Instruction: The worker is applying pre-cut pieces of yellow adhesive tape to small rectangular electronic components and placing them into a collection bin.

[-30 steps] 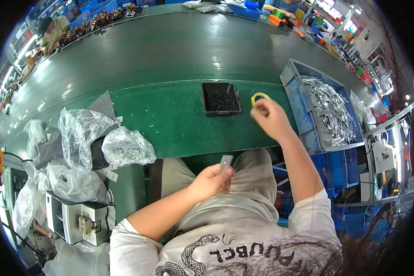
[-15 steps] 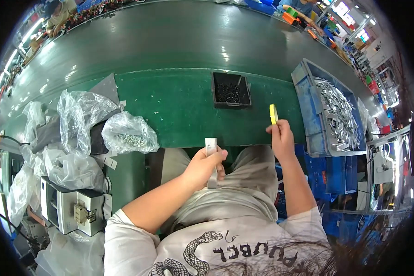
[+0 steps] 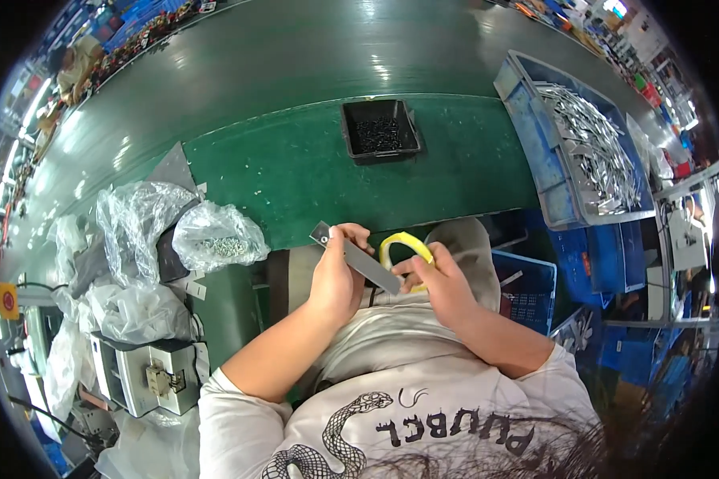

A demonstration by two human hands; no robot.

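Note:
In my left hand (image 3: 335, 275) is a flat grey metal strip (image 3: 373, 271), gripped near its upper end, where a small hole or screw shows. The strip slants down toward my right hand (image 3: 449, 289). A yellow tape roll (image 3: 406, 238) hangs in the right hand, pinched between thumb and fingers. Those right fingertips are close to the strip's lower end; whether they touch it I cannot tell. Both hands are above my lap, at the near edge of the green bench (image 3: 295, 176).
A black tray (image 3: 375, 110) of small dark parts stands on the bench. At the right, a blue crate (image 3: 539, 172) holds many metal strips. Leftward lie a clear bag (image 3: 224, 239) of small screws, more plastic bags and a white device (image 3: 140, 379). Beyond runs a conveyor belt (image 3: 295, 48).
My right hand has come left and inward with the tape roll, toward the strip. The strip has turned from upright to slanting in my left hand. The whole view has shifted slightly.

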